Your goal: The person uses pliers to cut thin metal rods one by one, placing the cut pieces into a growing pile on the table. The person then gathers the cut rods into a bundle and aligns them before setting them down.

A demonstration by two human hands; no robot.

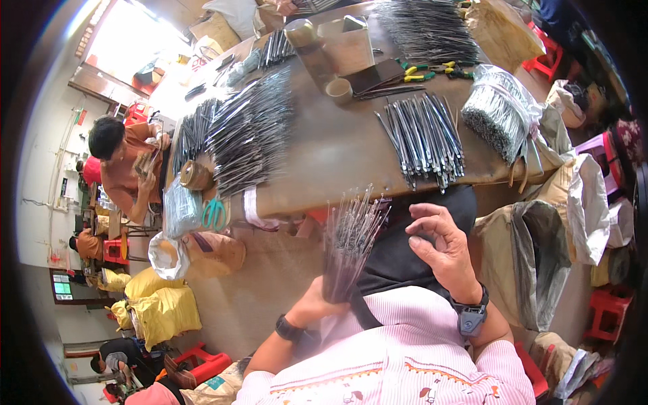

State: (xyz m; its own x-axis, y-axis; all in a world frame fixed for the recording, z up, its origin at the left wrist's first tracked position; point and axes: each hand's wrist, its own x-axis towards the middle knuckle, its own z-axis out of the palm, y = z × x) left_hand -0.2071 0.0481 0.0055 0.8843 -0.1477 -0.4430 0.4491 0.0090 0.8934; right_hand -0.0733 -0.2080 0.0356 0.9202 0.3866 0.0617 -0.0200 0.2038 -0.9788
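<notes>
My left hand (317,304) grips the lower end of a bundle of thin metal rods (347,243), which fans out upward in front of my lap. To the right of the bundle's top, my right hand (439,246) hovers with fingers curled and apart, holding nothing. Both wrists carry dark bands. On the brown table (337,152) ahead lies a flat pile of dark rods (425,138), with a larger pile (246,131) to the left.
A wrapped bundle of rods (499,111) sits at the table's right end, green-handled pliers (422,71) and a small cup (339,90) further back. Teal scissors (214,212) hang at the near left corner. A seated person (125,165) works at the left. Sacks surround the table.
</notes>
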